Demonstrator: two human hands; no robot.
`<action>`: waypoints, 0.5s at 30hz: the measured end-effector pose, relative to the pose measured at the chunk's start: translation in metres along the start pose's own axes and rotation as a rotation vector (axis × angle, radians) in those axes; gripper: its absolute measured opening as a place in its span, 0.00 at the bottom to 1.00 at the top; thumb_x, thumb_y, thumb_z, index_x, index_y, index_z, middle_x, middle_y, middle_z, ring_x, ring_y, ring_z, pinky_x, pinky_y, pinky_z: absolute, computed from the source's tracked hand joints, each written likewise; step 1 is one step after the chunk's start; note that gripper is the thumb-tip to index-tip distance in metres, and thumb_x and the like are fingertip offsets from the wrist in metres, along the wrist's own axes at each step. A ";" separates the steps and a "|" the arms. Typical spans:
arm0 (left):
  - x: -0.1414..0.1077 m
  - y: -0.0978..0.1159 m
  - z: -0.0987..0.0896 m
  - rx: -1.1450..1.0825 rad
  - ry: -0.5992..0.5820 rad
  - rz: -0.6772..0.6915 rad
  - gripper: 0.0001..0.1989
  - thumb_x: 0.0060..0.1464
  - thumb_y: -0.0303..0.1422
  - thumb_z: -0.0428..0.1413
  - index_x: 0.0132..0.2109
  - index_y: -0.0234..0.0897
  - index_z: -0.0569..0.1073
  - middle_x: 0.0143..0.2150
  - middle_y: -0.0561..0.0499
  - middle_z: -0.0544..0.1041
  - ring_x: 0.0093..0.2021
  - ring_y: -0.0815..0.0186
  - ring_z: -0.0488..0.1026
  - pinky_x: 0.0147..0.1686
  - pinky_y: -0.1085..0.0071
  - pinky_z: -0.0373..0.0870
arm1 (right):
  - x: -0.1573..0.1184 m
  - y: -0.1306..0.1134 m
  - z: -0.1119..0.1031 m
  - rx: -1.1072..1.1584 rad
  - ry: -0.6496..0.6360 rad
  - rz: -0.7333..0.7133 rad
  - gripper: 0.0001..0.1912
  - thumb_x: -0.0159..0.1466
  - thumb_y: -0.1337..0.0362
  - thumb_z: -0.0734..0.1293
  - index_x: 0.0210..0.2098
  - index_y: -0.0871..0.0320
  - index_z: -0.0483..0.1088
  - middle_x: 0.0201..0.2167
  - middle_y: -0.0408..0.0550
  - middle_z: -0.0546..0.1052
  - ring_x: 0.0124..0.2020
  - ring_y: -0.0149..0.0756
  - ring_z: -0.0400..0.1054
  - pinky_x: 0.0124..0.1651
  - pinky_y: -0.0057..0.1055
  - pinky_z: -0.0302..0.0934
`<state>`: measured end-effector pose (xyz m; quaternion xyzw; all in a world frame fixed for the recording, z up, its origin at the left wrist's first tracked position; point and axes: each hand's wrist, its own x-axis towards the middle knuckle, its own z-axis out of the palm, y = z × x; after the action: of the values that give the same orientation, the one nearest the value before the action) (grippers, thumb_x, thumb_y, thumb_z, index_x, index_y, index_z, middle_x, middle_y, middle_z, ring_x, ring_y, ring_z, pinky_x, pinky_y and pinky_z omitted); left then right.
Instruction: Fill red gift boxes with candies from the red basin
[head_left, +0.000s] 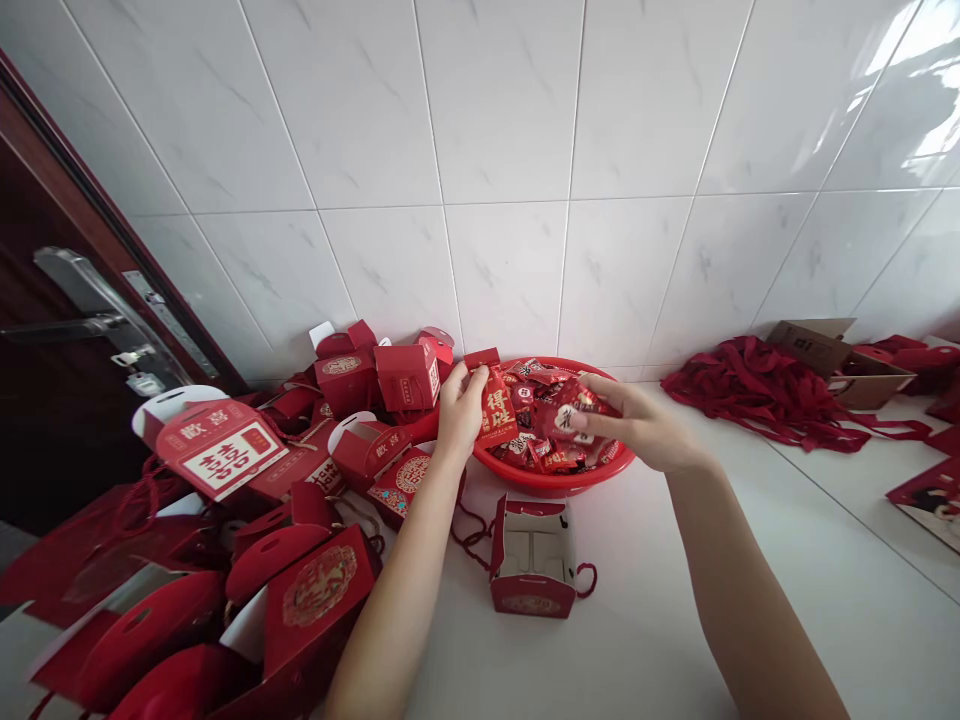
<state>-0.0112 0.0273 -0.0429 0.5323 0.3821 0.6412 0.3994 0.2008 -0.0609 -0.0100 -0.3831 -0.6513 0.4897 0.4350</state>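
In the head view, my left hand [461,412] is closed on a red snack packet [496,410] with gold characters, held upright over the left side of a red plastic basin [551,488]. My right hand [641,425] pinches a shiny red wrapped packet [559,415] with a white label, above the basin's right half. Red-wrapped sweets [544,458] fill the basin around both hands. Just in front of it stands a small red gift box [534,604], its top open, its pale inside showing and a cord loop at each side.
Many red gift boxes [319,590] are piled on the left, some with lids up. To the right lie a heap of red ribbons [750,385] and a cardboard box [874,385]. A tiled wall [510,270] rises behind; a dark door [45,400] is at left.
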 end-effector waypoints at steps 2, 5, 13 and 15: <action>-0.003 0.006 -0.004 -0.027 -0.024 -0.047 0.11 0.51 0.41 0.60 0.32 0.39 0.70 0.26 0.57 0.70 0.28 0.67 0.70 0.31 0.73 0.66 | -0.005 -0.004 0.008 -0.072 -0.143 0.046 0.17 0.61 0.51 0.74 0.43 0.54 0.75 0.33 0.43 0.76 0.32 0.36 0.72 0.32 0.31 0.72; -0.009 0.016 -0.008 -0.054 -0.049 -0.043 0.10 0.49 0.40 0.60 0.35 0.38 0.73 0.28 0.55 0.74 0.32 0.65 0.73 0.33 0.72 0.68 | -0.010 -0.008 0.022 -0.170 -0.293 0.022 0.14 0.63 0.51 0.71 0.40 0.54 0.75 0.32 0.42 0.74 0.31 0.34 0.70 0.30 0.29 0.71; -0.028 0.042 -0.024 -0.082 -0.362 -0.297 0.05 0.42 0.35 0.53 0.26 0.39 0.67 0.20 0.54 0.69 0.19 0.67 0.68 0.20 0.73 0.62 | -0.016 -0.007 0.035 -0.323 -0.478 0.081 0.06 0.66 0.58 0.67 0.37 0.54 0.70 0.27 0.40 0.68 0.26 0.29 0.65 0.23 0.23 0.62; -0.034 0.051 -0.029 -0.080 -0.489 -0.310 0.07 0.42 0.37 0.52 0.24 0.38 0.68 0.19 0.54 0.68 0.16 0.69 0.64 0.17 0.73 0.59 | -0.017 -0.006 0.033 -0.337 -0.474 0.112 0.06 0.66 0.59 0.67 0.37 0.54 0.70 0.27 0.41 0.69 0.26 0.30 0.67 0.21 0.22 0.61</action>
<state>-0.0414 -0.0254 -0.0135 0.5901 0.3257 0.4398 0.5935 0.1743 -0.0880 -0.0119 -0.3605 -0.7847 0.4736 0.1731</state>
